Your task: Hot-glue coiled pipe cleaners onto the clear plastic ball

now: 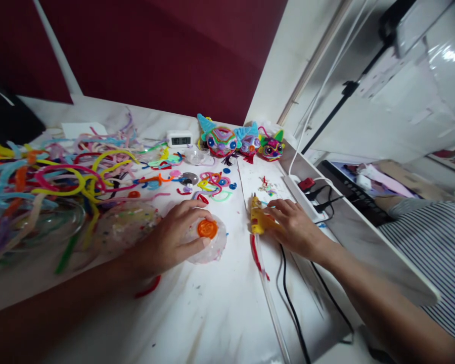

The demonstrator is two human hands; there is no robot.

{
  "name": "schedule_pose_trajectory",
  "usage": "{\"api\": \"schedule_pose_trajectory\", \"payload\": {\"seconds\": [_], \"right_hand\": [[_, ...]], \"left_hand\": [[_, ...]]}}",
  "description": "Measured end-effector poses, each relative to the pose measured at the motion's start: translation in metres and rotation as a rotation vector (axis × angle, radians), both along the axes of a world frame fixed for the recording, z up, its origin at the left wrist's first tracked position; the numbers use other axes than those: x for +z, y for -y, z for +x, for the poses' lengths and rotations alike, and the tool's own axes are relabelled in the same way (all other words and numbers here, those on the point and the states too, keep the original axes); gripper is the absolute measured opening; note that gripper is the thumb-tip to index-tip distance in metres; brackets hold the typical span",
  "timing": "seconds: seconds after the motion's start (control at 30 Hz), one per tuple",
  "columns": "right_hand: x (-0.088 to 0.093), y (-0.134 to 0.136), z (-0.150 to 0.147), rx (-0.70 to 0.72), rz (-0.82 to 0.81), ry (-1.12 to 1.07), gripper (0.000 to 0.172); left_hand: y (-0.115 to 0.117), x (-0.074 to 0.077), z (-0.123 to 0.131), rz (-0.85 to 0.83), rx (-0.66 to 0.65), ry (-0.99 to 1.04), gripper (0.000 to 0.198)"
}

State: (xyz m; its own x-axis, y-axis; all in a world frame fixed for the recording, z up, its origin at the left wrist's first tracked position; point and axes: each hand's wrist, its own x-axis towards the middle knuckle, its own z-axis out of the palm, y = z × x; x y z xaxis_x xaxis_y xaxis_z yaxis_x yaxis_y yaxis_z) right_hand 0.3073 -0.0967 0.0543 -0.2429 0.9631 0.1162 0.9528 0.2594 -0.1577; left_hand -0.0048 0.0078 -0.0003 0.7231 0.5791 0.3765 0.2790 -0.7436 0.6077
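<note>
My left hand (174, 235) curves its thumb and fingers over a clear plastic dome (216, 248) on the table. Between thumb and forefinger, a coiled orange pipe-cleaner disc (207, 229) sits on top of the dome. My right hand (293, 225) closes around the handle of a yellow hot glue gun (257, 215), whose nozzle points away from me. A long clear glue stick (271, 303) trails from its rear. Beside the stick lies a red pipe-cleaner piece (255, 253). My right palm side is hidden.
Many tangled pipe cleaners (72, 177) and clear plastic shells (125, 222) cover the left side. Several decorated animal heads (222, 141) stand at the back beside a small digital clock (180, 138). A power strip (307, 197) and black cords (288, 288) lie right. A person in a striped shirt (432, 247) is nearby.
</note>
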Motion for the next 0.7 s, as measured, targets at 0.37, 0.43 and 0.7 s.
{"api": "schedule_pose_trajectory", "payload": {"seconds": [0.37, 0.43, 0.7], "right_hand": [[0.007, -0.01, -0.078, 0.256, -0.155, -0.532, 0.057], [0.005, -0.013, -0.081, 0.249, -0.174, -0.54, 0.056], [0.002, -0.014, -0.084, 0.226, -0.18, -0.623, 0.055]], "left_hand": [[0.005, 0.006, 0.0, -0.013, 0.018, -0.004, 0.028], [0.005, 0.008, 0.0, -0.018, 0.018, -0.001, 0.028], [0.008, 0.006, 0.0, -0.041, 0.035, 0.006, 0.028]]}}
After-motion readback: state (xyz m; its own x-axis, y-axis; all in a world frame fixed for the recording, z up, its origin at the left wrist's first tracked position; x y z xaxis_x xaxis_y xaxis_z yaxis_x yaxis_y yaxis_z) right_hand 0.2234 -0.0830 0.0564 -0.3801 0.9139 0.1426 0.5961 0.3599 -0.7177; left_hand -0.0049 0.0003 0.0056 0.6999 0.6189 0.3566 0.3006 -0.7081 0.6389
